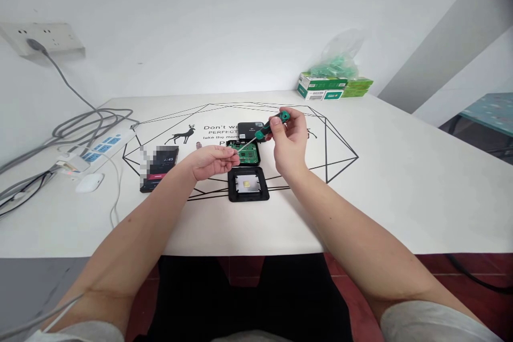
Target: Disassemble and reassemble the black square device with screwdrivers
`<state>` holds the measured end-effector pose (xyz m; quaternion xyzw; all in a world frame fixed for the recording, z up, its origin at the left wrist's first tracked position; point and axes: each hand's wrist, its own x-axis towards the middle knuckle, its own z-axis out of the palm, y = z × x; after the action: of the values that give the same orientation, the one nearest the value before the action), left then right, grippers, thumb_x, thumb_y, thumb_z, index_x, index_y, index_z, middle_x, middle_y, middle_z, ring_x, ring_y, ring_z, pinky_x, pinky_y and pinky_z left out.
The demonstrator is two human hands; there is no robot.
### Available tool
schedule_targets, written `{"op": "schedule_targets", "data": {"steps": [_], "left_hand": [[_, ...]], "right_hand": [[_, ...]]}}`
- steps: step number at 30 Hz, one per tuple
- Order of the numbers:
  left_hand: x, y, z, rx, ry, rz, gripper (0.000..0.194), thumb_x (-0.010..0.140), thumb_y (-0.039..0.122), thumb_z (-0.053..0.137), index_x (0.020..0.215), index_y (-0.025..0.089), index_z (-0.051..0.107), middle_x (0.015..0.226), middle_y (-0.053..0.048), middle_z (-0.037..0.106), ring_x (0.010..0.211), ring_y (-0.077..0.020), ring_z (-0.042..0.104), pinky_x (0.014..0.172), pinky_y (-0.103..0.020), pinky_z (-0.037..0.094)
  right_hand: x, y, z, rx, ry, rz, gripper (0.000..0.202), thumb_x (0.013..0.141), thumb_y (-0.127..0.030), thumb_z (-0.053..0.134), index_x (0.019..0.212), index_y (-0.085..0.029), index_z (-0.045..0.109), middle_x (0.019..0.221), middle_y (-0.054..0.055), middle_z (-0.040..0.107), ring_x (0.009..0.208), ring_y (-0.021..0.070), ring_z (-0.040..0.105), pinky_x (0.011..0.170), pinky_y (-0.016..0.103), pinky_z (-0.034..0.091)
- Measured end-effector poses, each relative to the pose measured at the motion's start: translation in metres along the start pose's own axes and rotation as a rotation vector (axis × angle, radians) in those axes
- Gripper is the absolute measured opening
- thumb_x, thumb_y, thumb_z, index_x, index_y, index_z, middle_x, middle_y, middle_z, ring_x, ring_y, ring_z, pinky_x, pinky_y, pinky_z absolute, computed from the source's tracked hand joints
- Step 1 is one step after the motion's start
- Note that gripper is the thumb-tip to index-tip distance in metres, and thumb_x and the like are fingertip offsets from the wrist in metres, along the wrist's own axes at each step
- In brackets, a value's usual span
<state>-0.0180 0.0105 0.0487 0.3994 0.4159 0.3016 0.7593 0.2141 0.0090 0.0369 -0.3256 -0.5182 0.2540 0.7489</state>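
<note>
My right hand [290, 144] has room over the table [401, 181] at frame right; cables [96, 111] and phone [167, 163] obstruct mid-left; boxes [323, 84] block upper right.

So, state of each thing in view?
Screwdriver: gripped in right hand, slanting down, tip at left hand
Left hand: curled; grip on anything unclear
Circuit board: exposed
Black cover: lying, metal plate up
Phone: screen lit
Wall socket: grey plug inserted
Boxes: stacked, plastic bag on top

left hand [214, 162]: low, fingertips pinched | right hand [291, 145]: higher, fingers curled | forearms [352, 227]: converging
</note>
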Motion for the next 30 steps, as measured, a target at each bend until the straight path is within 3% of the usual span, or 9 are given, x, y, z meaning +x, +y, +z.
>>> {"op": "schedule_targets", "data": {"steps": [16,30], "left_hand": [[0.002,0.0,-0.001,-0.011,-0.025,-0.018,0.009,0.099,0.011,0.084,0.092,0.013,0.079,0.089,-0.007,0.08,0.083,-0.0137,0.076,0.077,-0.023,0.058],[0.003,0.0,-0.004,0.007,0.008,-0.029,0.011,0.097,0.014,0.089,0.093,0.014,0.078,0.092,-0.006,0.081,0.08,-0.0137,0.078,0.069,-0.022,0.056]], "right_hand": [[-0.004,-0.006,0.0,-0.073,-0.032,-0.061,0.054,0.094,-0.075,0.075,0.126,-0.035,0.057,0.099,-0.001,0.06,0.071,0.0148,0.058,0.065,0.035,0.062],[-0.009,-0.016,0.001,-0.066,-0.125,-0.158,0.05,0.098,-0.071,0.073,0.129,-0.034,0.058,0.111,0.004,0.067,0.098,0.0217,0.071,0.083,0.042,0.069]]}}
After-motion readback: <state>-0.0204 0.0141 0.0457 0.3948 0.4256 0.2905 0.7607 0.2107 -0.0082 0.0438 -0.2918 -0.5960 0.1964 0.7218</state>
